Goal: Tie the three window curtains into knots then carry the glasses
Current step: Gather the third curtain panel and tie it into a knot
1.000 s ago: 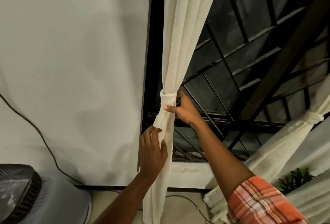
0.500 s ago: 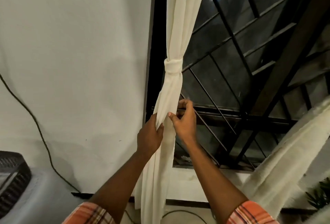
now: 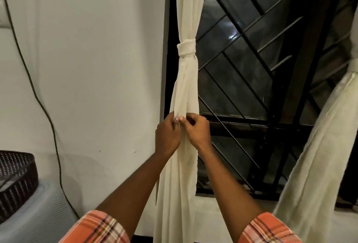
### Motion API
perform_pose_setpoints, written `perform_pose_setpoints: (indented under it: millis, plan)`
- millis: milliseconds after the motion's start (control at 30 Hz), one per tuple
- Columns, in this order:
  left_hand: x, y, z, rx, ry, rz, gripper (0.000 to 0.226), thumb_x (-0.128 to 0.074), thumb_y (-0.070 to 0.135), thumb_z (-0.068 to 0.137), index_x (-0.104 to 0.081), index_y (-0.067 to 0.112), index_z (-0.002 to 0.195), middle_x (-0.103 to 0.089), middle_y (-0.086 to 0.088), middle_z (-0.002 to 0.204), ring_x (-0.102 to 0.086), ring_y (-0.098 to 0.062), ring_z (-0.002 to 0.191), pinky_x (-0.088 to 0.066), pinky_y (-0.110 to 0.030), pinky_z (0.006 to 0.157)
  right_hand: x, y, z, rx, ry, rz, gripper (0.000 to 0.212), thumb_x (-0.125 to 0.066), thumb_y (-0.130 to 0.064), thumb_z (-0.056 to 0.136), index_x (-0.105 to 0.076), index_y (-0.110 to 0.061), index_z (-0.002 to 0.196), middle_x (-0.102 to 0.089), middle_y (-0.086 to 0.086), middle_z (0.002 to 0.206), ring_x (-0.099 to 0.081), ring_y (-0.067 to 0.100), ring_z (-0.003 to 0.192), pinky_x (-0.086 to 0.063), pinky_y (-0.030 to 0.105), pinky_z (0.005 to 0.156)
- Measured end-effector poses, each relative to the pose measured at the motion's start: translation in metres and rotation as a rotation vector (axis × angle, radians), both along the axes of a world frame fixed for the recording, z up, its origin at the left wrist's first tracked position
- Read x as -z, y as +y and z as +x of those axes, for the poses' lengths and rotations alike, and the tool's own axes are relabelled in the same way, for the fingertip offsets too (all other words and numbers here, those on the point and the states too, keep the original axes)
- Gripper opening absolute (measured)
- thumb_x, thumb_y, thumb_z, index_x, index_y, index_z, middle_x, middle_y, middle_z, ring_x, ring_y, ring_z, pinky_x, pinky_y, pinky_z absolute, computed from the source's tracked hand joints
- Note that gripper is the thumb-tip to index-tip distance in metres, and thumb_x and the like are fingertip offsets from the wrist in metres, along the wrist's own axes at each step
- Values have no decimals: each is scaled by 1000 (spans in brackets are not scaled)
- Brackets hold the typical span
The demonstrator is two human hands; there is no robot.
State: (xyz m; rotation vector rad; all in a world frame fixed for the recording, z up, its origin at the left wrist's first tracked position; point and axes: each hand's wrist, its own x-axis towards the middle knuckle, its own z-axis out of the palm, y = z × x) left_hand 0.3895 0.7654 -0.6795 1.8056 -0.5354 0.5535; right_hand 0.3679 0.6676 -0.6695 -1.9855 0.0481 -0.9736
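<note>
A cream curtain (image 3: 187, 91) hangs at the left side of the window, with a knot (image 3: 186, 47) tied in it about halfway up the view. Below the knot, my left hand (image 3: 167, 136) and my right hand (image 3: 196, 131) meet side by side and pinch folds of the curtain's loose tail. A second cream curtain (image 3: 319, 145) hangs slanting at the right edge, gathered near the top right. No glasses are in view.
Black window bars (image 3: 251, 68) and a dark frame stand behind the curtains. A white wall (image 3: 87, 68) with a black cable (image 3: 46, 111) fills the left. A dark woven basket (image 3: 15, 180) sits on a white appliance at the lower left.
My right hand left the knot and dropped to the tail beside my left hand. Both hands now pinch the cloth close together. The view tilted up, so the knot sits higher.
</note>
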Motion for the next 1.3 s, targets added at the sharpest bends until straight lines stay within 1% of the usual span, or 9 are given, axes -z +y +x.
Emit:
perform_pose_setpoints:
  millis: [100, 333, 467, 567, 633, 700, 933, 1100, 1300]
  plan:
    - [0, 5, -9, -74, -31, -19, 34, -48, 20, 98, -46, 15, 132, -64, -6, 117, -64, -22, 100, -50, -33, 88, 4, -5, -10, 58, 0, 10, 20, -64, -29, 89, -71, -12, 80, -67, -2, 72, -63, 13, 70, -55, 41, 72]
    - [6, 17, -23, -334, -133, 2, 14, -49, 5, 92, -48, 16, 100, -60, 1, 91, -58, -24, 72, -34, -28, 60, -1, -33, -39, 224, -62, 127, 16, -67, -34, 87, -64, -18, 87, -66, -5, 80, -63, 14, 77, -55, 43, 75]
    - [13, 6, -37, -376, -237, 62, 28, -60, 10, 86, -54, 18, 112, -52, -2, 118, -60, -22, 89, -47, -28, 59, 3, -24, -52, 76, -54, 116, 18, -72, -31, 84, -65, -19, 94, -66, -3, 80, -64, 13, 74, -56, 32, 69]
    - [17, 1, -42, -423, -184, 99, 38, -65, 24, 85, -53, 18, 121, -49, -5, 126, -55, -22, 106, -54, -34, 71, 13, -10, -52, -60, 44, 4, 21, -74, -28, 80, -70, -17, 98, -68, -5, 81, -63, 10, 71, -52, 25, 63]
    - [21, 3, -44, -450, -156, 172, 32, -62, 28, 88, -57, 19, 117, -51, -3, 121, -55, -21, 103, -52, -31, 69, 21, 0, -53, -71, 132, -101, 9, -68, -23, 84, -69, -15, 81, -64, -5, 70, -59, 8, 62, -47, 24, 56]
    - [27, 4, -46, -446, -126, 241, 23, -55, 31, 92, -61, 18, 111, -54, 0, 113, -57, -19, 96, -44, -28, 65, 31, 6, -51, -14, 182, -177, 19, -62, -22, 88, -66, -10, 74, -62, -1, 66, -57, 14, 60, -45, 29, 54]
    - [44, 5, -45, -416, 83, 375, 32, -47, 36, 93, -48, 21, 65, -53, 6, 64, -60, -22, 67, -37, -28, 58, 66, 15, -45, 83, 247, -185, 14, -54, -33, 93, -50, -21, 99, -61, 1, 98, -61, 22, 86, -55, 41, 75]
    - [56, 16, -38, -540, 115, 271, 28, -46, 34, 94, -56, 16, 75, -61, 0, 70, -57, -25, 65, -40, -30, 57, 63, -26, -50, 289, 202, 32, 20, -56, -15, 90, -63, -14, 109, -65, 11, 103, -61, 32, 95, -51, 36, 76]
    - [70, -7, -51, -471, 45, 88, 18, -49, 31, 96, -62, 19, 95, -67, 2, 81, -62, -21, 73, -41, -29, 61, 67, -48, -50, 317, 139, -29, 13, -59, -16, 90, -68, -8, 94, -69, 9, 89, -65, 29, 84, -53, 35, 68]
